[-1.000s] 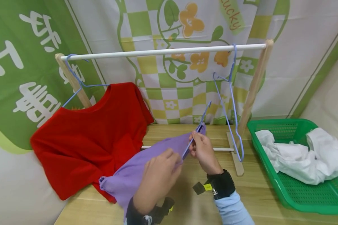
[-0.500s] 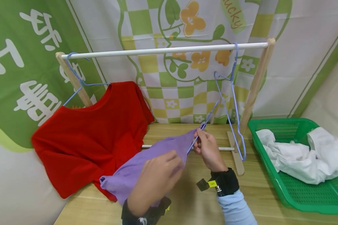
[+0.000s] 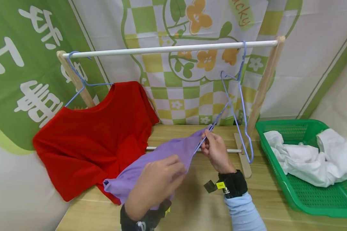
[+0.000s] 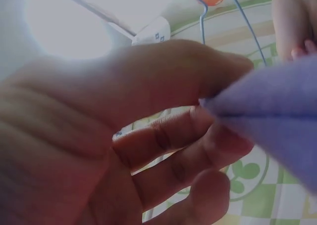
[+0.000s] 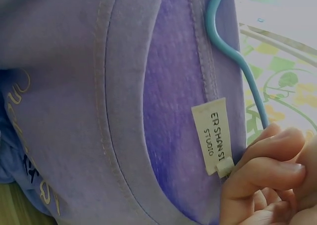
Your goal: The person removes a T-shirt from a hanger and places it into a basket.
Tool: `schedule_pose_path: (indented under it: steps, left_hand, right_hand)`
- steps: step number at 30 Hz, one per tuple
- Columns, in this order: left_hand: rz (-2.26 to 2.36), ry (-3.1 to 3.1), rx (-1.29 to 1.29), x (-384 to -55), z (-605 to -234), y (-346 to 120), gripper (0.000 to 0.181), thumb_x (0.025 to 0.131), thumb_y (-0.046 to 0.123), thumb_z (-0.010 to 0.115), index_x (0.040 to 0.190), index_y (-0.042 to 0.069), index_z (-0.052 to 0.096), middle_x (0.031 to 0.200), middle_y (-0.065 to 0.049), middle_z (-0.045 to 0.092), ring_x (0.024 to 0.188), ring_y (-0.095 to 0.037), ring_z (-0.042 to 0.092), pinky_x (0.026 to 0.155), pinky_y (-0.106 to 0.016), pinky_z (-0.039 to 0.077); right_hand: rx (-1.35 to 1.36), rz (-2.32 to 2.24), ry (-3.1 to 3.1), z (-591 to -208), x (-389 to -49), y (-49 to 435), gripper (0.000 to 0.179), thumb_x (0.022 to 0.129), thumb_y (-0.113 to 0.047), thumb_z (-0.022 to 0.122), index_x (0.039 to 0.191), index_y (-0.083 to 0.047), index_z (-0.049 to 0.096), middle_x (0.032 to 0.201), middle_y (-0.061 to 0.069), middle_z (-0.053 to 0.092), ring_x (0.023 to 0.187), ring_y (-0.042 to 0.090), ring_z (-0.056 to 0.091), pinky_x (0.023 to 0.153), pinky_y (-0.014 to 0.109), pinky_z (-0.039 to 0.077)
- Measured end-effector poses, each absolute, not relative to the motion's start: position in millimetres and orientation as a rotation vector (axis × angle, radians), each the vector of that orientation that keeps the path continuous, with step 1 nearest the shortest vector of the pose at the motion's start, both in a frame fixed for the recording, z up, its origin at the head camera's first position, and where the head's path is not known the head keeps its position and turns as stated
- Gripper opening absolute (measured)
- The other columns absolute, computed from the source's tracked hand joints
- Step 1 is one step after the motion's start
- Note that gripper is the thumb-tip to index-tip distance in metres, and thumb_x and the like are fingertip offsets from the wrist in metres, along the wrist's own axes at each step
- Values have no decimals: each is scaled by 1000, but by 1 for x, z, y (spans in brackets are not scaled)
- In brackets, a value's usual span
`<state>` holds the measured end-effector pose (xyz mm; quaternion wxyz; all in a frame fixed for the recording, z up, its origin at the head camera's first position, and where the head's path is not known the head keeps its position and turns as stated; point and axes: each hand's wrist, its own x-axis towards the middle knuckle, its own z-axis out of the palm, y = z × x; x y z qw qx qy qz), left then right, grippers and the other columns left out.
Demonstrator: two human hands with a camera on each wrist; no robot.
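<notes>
A purple T-shirt (image 3: 164,154) stretches between my two hands over the wooden table. My left hand (image 3: 156,179) pinches an edge of its fabric (image 4: 277,98) between thumb and fingers, as the left wrist view shows. At the neckline, my right hand (image 3: 215,152) pinches the wire of a blue hanger (image 3: 219,115), whose upper end points up and to the right. The right wrist view has the hanger wire (image 5: 247,69) running along the collar, with a white label (image 5: 212,136) inside the neck beside my fingers.
A rack with a white rail (image 3: 167,49) stands behind. On its left hangs a red T-shirt (image 3: 98,134) on a blue hanger; on its right, a bare blue hanger (image 3: 243,106). A green basket (image 3: 292,195) holding white cloth (image 3: 312,163) sits at the right.
My right hand and the hanger have shifted slightly right, and the purple T-shirt's neck end has followed. My left hand has drawn a little to the left, still on the fabric.
</notes>
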<state>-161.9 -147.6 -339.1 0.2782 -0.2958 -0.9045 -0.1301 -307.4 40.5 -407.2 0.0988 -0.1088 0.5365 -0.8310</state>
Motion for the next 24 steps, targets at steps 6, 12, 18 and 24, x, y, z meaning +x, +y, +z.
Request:
schedule_pose_path:
  steps: [6, 12, 18, 24]
  left_hand:
    - [-385, -2432, -805, -158, -337, -152, 17, 81, 9, 87, 84, 20, 74, 79, 9, 62, 63, -4, 56, 54, -16, 39]
    - [-414, -2439, -810, -154, -337, -155, 16, 82, 9, 87, 84, 20, 75, 80, 9, 65, 65, -4, 60, 57, -18, 45]
    - [-447, -2442, -805, -150, -334, -157, 16, 84, 9, 87, 85, 20, 76, 78, 10, 63, 65, -1, 56, 56, -13, 40]
    - [-449, -2422, -825, -148, -333, -161, 18, 82, 7, 87, 84, 21, 75, 78, 11, 63, 67, 0, 59, 57, -13, 42]
  right_hand:
    - [-330, -2460, 1567, -406, -308, 42, 34, 116, -27, 35, 93, -10, 53, 68, -7, 51, 52, 2, 41, 50, 16, 35]
    - [-334, -2481, 1543, -408, -308, 43, 34, 116, -27, 35, 93, -10, 53, 68, -6, 50, 51, 3, 41, 49, 17, 34]
    - [-284, -2501, 1503, -406, -309, 42, 34, 116, -29, 35, 92, -12, 52, 66, -7, 50, 51, 2, 40, 48, 17, 33]
    - [-326, -2526, 1425, -405, -310, 46, 36, 116, -30, 35, 87, -15, 51, 66, -9, 47, 50, 1, 38, 49, 16, 31]
